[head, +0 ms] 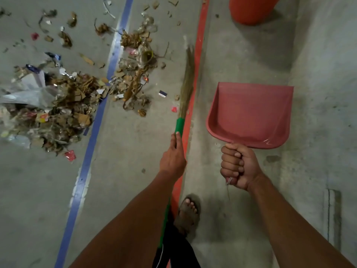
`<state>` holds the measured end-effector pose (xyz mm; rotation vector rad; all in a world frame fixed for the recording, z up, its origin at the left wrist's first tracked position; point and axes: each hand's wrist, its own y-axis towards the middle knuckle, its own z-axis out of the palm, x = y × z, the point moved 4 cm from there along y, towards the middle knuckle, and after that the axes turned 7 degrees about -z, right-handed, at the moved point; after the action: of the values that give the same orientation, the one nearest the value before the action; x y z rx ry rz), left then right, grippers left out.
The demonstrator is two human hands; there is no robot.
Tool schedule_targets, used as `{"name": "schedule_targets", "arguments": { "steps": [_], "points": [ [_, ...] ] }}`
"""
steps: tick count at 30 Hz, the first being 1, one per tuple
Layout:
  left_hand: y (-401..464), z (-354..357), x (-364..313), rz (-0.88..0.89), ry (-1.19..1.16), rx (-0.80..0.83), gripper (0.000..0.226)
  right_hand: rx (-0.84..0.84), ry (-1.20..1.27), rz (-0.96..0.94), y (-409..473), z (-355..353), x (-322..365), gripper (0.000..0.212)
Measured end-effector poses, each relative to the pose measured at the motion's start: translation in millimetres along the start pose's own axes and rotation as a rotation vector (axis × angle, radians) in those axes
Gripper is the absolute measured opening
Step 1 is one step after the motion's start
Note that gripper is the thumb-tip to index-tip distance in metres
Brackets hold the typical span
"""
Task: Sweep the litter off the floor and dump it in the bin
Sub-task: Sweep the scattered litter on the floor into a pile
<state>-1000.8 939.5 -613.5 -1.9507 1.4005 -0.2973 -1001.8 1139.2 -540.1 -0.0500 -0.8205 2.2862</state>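
The litter [63, 101], a loose heap of torn cardboard, plastic film and wrappers, lies on the concrete floor [125, 151] at the left, spread across a blue painted line [92, 132], with scattered scraps reaching toward the top of the view. Just right of it, the broom [186, 82] points forward along a red painted line [195, 78], its straw bristles blurred. The left hand [172, 157] grips the broom's green handle, fingers wrapped round it. The right hand [238, 167] is fisted round the handle of a pink dustpan [251, 115], held level above the bare floor, nothing in it. An orange bin [251, 8] stands at the top right, well apart from the litter. A sandalled foot [188, 211] shows between the forearms.
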Motion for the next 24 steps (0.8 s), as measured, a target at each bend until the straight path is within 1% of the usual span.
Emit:
{"name": "schedule_targets", "arguments": {
  "steps": [2, 4, 6, 7, 11, 13, 15, 17, 19, 24],
  "points": [
    [1, 12, 1, 0.040, 0.081, 0.063, 0.084, 0.002, -0.007, 0.019, 5, 0, -5, 0.040],
    [5, 21, 11, 0.072, 0.148, 0.113, 0.080, -0.010, -0.034, 0.033, 11, 0, -10, 0.041],
    [11, 24, 34, 0.059, 0.179, 0.144, 0.075, -0.012, -0.039, 0.042, 16, 0, -18, 0.040],
    [14, 22, 47, 0.023, 0.171, 0.147, 0.074, -0.013, -0.033, 0.048, 18, 0, -23, 0.040],
    [21, -6, 105, -0.215, 0.066, 0.069, 0.068, -0.054, -0.023, 0.072, 26, 2, -44, 0.040],
    [21, -25, 132, -0.323, 0.003, 0.008, 0.069, -0.061, -0.015, 0.082, 28, 7, -51, 0.040],
    [20, -44, 155, -0.396, -0.062, -0.068, 0.073, -0.070, -0.011, 0.083, 34, 13, -56, 0.041],
    [17, -61, 169, -0.420, -0.115, -0.126, 0.077, -0.069, -0.007, 0.086, 42, 22, -57, 0.041],
    [15, -71, 173, -0.408, -0.160, -0.153, 0.078, -0.060, -0.009, 0.078, 51, 29, -56, 0.041],
    [18, -72, 147, -0.316, -0.233, -0.183, 0.080, -0.034, 0.002, 0.041, 70, 49, -48, 0.042]
  ]
}}
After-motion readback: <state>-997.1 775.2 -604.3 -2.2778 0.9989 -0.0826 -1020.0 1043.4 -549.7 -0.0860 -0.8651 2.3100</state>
